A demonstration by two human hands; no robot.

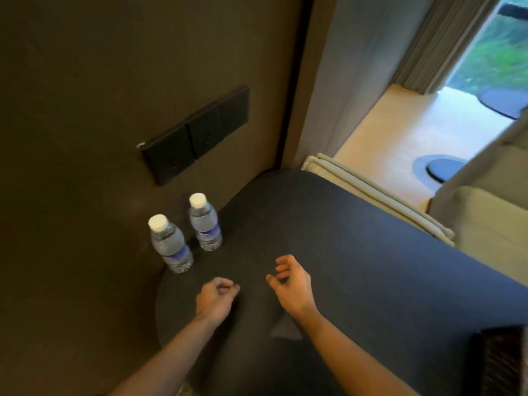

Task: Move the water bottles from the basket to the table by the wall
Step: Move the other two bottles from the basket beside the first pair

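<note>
Head view: two bottles (185, 232) upright at the table's (343, 252) wall edge; my left hand (215, 298) loosely curled, right hand (291, 284) half-spread, both empty; next bottle should land beside them.

- The two clear plastic water bottles with white caps, the nearer (171, 247) and the farther (205, 224), each wear a blue-and-white label, but its print is too blurred to read.
- No other text, number or sign can be read.
</note>
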